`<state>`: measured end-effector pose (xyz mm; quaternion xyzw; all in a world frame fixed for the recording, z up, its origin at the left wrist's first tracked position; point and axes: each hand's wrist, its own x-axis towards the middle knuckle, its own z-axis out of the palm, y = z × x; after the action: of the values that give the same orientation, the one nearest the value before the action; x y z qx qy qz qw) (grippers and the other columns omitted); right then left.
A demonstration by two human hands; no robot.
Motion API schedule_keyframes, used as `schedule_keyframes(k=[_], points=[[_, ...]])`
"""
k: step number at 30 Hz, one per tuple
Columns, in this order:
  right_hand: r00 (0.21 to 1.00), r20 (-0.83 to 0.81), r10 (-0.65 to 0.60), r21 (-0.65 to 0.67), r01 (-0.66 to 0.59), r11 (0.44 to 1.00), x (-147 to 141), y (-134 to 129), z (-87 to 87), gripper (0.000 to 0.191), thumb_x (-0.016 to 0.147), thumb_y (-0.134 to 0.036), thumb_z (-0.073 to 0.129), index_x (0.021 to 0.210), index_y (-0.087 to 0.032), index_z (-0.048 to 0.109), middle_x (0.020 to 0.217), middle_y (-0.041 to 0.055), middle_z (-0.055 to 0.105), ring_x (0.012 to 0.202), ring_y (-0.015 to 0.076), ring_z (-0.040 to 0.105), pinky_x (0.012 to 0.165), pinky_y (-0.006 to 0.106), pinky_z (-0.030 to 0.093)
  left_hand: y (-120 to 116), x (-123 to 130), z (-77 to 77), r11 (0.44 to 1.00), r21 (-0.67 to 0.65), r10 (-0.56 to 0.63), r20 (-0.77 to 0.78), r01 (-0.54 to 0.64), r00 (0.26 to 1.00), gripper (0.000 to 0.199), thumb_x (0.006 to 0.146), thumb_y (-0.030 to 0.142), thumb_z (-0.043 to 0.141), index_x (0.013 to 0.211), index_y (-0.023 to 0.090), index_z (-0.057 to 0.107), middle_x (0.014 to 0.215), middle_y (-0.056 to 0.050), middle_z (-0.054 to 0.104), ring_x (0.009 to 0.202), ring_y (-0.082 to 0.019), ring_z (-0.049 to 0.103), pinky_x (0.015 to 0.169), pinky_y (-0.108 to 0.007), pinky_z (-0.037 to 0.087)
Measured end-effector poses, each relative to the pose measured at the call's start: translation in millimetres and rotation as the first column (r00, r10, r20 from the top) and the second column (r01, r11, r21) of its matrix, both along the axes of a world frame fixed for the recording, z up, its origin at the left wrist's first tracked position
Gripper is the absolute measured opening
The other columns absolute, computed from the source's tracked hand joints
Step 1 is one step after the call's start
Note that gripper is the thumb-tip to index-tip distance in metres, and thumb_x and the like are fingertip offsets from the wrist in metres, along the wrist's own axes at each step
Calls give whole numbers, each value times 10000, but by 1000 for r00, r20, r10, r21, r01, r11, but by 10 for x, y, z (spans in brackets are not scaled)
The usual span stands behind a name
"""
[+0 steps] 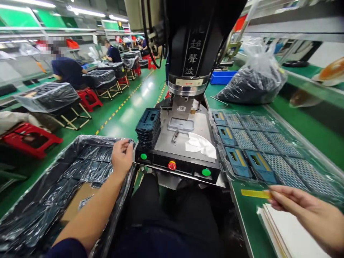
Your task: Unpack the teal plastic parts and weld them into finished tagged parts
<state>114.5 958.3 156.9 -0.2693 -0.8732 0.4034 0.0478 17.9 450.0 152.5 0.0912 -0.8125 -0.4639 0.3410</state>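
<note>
Between the thumb and fingers of my right hand [298, 204] is a thin translucent yellow strip [254, 194]. A stack of white sheets [298, 233] lies below that hand. My left hand [122, 156] is closed, fingers curled, at the rim of a plastic-lined crate [88, 138]; whatever they may hold is hidden. Just right of it stands a stack of dark blue plastic frames [148, 123]. Past the right hand, a clear tray [228, 175] carries blue frames with yellow strips [238, 163] in some compartments.
An ultrasonic machine head [189, 53] hangs over a metal plate bearing a grey fixture [180, 124] and a white cloth [200, 145]. Along its front are green buttons [206, 172] and a red stop button [171, 165]. A bag of dark parts [254, 79] stands behind the tray. People sit at left.
</note>
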Motion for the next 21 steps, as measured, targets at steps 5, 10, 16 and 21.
schedule_keyframes(k=[5,10,16,21], points=[[981,-86,176,-396,-195,897,-111,-979,143,447,437,-671,773,722,-329,729,742,105,701,655,281,663,733,476,574,267,-297,669,912,-398,-99,15,97,995,564,784,505,669,1202,143,559,1218,-171,583,1164,-293,564,996,-455,466],[957,-137,256,-550,-288,784,-52,-1368,25,561,471,-682,806,800,-234,729,762,81,706,640,220,632,653,394,563,529,-569,834,885,-423,-119,201,196,972,747,714,586,718,1264,124,516,1265,-222,564,1223,-377,533,1040,-547,408],[967,-118,227,-622,-251,741,95,-1315,-174,540,521,-629,832,856,-216,738,844,90,725,668,204,650,649,342,557,580,-632,863,875,-441,-98,244,200,965,625,757,401,713,1267,102,509,1302,-229,538,1259,-374,510,1048,-544,417],[988,-108,110,-699,-154,699,127,-1295,-254,498,510,-546,876,842,-206,728,818,81,722,648,205,659,607,339,569,473,-659,880,886,-443,-103,95,135,990,563,747,331,728,1227,124,517,1327,-193,499,1333,-372,435,1104,-557,372]])
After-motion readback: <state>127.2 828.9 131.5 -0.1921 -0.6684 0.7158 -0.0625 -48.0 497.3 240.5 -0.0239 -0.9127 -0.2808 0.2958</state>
